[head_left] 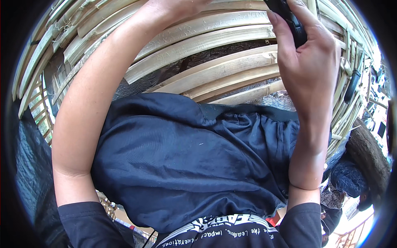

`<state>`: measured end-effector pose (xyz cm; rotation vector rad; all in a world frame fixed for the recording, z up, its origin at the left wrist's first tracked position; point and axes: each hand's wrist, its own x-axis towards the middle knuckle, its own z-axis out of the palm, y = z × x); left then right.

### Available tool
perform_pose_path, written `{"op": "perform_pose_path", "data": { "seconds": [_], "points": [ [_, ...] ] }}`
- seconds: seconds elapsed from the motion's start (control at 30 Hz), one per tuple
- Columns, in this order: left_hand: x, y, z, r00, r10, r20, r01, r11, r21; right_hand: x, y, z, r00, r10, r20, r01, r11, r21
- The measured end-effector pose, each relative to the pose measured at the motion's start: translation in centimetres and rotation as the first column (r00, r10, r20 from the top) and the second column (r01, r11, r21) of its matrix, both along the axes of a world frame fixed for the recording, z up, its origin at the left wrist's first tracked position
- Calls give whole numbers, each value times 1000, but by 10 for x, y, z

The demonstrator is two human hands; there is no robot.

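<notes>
My right hand (312, 51) is wrapped round a black handle (291, 20) at the top right. The far end of that tool runs out of the picture, so its kind does not show. At the top edge my left hand (180, 7) reaches over the pale split bamboo strips (202, 39). Its fingers are cut off by the frame, and what they touch is hidden. The strips lie in curved rows across the upper part, with gaps between them, just beyond my lap in dark cloth (186, 153).
Shiny dark sheeting (149, 78) shows under the strips. At the right, a black curved handle (352, 86) rests against a bundle of thin strips. A thick log (368, 142) lies beyond it. Dark plastic sheeting (35, 161) hangs at the left.
</notes>
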<state>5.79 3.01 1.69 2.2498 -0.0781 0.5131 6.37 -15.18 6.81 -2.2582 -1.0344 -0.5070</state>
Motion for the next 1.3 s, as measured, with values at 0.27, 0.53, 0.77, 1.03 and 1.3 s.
{"op": "perform_pose_path", "data": {
  "seconds": [0.27,0.53,0.77,1.03,1.3],
  "points": [
    [6,8,-6,997,-30,-65,29,999,-23,1,-6,5,999,48,-9,-48,998,28],
    [2,5,10,987,-38,-157,28,997,-68,4,-7,9,993,-55,-103,53,998,-22],
    [9,11,-13,999,-17,-47,16,999,-38,-5,-2,10,999,-12,31,15,993,-121],
    [5,10,-8,990,-38,-136,28,997,-74,9,-16,-6,994,44,-99,-40,999,34],
    [10,9,-12,993,-71,-99,58,991,-124,18,-20,-9,999,40,-5,-39,999,32]
  ]
}}
